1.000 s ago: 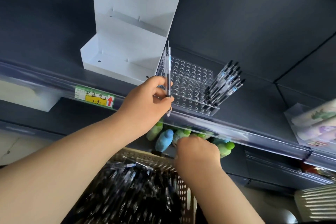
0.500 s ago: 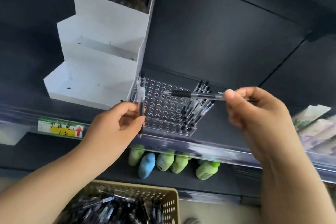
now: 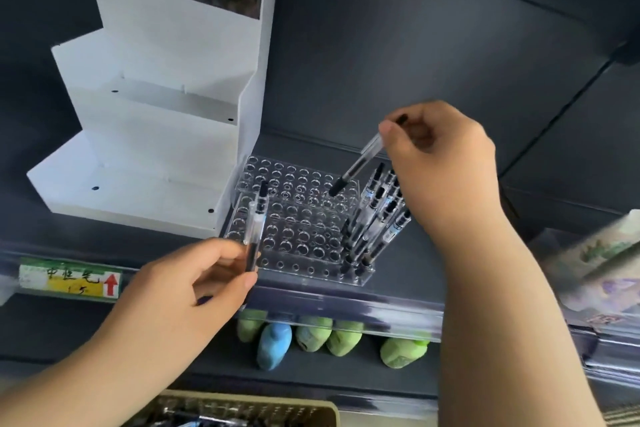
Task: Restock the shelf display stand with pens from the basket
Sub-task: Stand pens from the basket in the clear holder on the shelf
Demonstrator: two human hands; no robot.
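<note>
Head view: right hand [image 3: 440, 149] pinches a pen [image 3: 356, 168] by its top, tip over the stand [image 3: 298, 218]; left hand [image 3: 194, 284] grips spare pens [image 3: 255, 229]. Light, stiff, probably slick.

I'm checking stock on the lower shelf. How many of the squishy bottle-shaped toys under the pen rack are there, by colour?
Green bottle-shaped toys: 4 visible, at and
Blue bottle-shaped toy: 1
Total: 5 visible; the shelf edge hides their tops, so more could sit behind.
</note>
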